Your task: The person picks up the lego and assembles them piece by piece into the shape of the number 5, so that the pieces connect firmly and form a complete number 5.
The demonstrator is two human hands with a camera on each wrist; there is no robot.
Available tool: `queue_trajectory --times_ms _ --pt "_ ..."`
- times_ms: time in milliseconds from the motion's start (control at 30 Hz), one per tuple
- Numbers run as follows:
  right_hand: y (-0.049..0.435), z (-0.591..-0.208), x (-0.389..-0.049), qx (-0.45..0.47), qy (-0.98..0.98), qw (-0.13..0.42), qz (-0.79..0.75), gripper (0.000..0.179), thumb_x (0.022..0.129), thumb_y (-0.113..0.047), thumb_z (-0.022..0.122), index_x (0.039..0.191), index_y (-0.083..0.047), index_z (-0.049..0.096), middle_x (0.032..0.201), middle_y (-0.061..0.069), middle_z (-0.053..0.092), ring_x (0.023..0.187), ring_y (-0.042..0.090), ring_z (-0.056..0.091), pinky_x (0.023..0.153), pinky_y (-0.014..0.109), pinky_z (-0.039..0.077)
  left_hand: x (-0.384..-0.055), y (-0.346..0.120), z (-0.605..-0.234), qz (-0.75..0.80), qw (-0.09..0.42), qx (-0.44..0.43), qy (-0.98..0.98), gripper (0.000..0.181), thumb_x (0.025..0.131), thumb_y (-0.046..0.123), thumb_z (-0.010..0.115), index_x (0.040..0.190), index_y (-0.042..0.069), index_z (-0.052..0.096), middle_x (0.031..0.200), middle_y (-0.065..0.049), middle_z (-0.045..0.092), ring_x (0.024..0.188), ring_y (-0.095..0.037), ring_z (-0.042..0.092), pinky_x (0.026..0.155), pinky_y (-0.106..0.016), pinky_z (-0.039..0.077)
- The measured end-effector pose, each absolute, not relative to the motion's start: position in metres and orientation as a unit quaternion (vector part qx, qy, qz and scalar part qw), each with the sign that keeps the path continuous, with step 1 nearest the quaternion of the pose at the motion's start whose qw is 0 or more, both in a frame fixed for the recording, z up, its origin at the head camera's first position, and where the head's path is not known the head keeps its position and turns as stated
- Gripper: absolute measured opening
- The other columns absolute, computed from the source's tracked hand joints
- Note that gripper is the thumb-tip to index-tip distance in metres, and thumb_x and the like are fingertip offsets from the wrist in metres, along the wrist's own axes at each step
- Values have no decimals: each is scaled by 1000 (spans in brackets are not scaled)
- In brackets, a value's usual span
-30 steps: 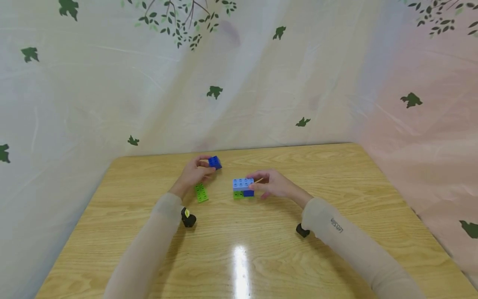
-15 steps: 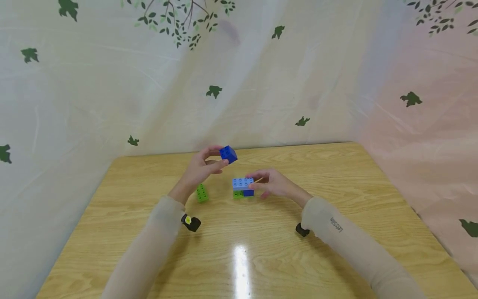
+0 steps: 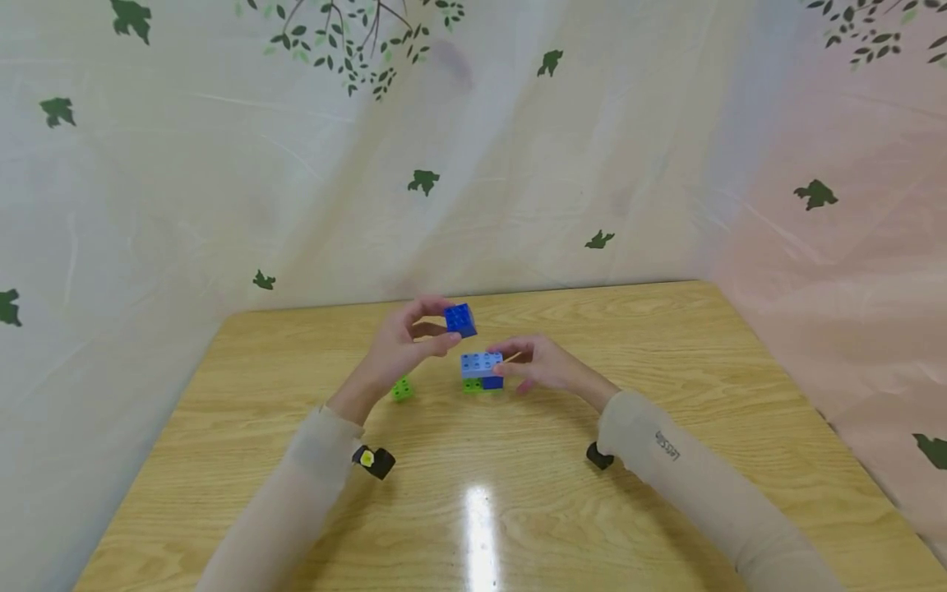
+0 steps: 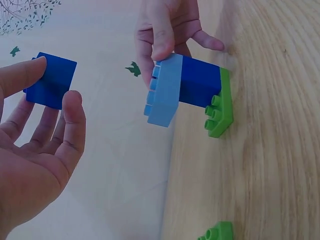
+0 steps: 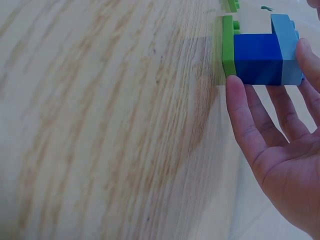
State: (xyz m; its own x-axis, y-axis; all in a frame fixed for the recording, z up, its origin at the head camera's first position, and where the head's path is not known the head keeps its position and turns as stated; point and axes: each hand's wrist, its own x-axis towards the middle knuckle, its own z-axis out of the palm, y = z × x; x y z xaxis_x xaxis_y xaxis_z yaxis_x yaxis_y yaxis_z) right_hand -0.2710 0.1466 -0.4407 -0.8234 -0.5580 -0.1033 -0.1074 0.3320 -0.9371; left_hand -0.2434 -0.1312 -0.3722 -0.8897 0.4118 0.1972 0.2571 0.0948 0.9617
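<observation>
My left hand pinches a dark blue toy brick between thumb and fingers, raised above the table. In the left wrist view that loose brick hangs apart from the stack. My right hand holds the right end of a small stack standing on the table. A light blue brick tops it. Under its right half sits another dark blue brick, on a green plate at the bottom. The green plate's left studs are bare beneath the overhanging light blue brick.
A second green plate lies on the wooden table left of the stack, partly hidden by my left wrist. Black wrist cameras hang under both sleeves. A printed cloth rises behind the table's far edge.
My left hand has lifted the dark blue brick and carried it right, toward the stack, lowering it slightly in the last half second. My right hand and the stack have stayed put.
</observation>
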Motion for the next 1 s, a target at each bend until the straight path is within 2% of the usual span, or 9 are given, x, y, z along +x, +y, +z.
queue_trajectory --times_ms 67,200,433,700,1000 --pt "147 -441 -271 -210 788 210 -538 42 98 -25 71 137 -11 63 127 12 63 107 30 65 76 48 61 -242 -131 -373 639 73 225 732 44 94 19 76 134 14 58 131 -9 58 108 -33 65 86 -53 58" --pt "146 -442 -272 -209 788 211 -539 43 98 -25 70 138 -10 62 127 13 63 108 32 65 77 49 60 -239 -130 -378 637 80 220 734 44 94 19 76 134 13 57 131 -10 57 108 -34 65 81 -45 59" --pt "145 -441 -271 -207 789 211 -539 42 98 -25 71 137 -10 63 126 13 63 106 30 66 76 48 61 -238 -129 -393 628 96 221 740 41 94 17 76 131 13 59 129 -11 57 105 -34 66 85 -57 56" --pt "145 -439 -269 -207 789 208 -539 43 98 -27 71 137 -12 63 127 11 63 104 27 67 74 45 61 -240 -129 -409 619 109 217 747 41 95 20 75 132 13 59 126 -10 58 101 -31 66 85 -64 52" --pt "145 -440 -271 -211 787 209 -541 44 99 -25 70 138 -9 62 126 13 63 104 28 67 74 46 61 -246 -129 -420 619 117 200 750 42 95 22 74 134 15 59 128 -10 59 100 -30 66 84 -61 54"
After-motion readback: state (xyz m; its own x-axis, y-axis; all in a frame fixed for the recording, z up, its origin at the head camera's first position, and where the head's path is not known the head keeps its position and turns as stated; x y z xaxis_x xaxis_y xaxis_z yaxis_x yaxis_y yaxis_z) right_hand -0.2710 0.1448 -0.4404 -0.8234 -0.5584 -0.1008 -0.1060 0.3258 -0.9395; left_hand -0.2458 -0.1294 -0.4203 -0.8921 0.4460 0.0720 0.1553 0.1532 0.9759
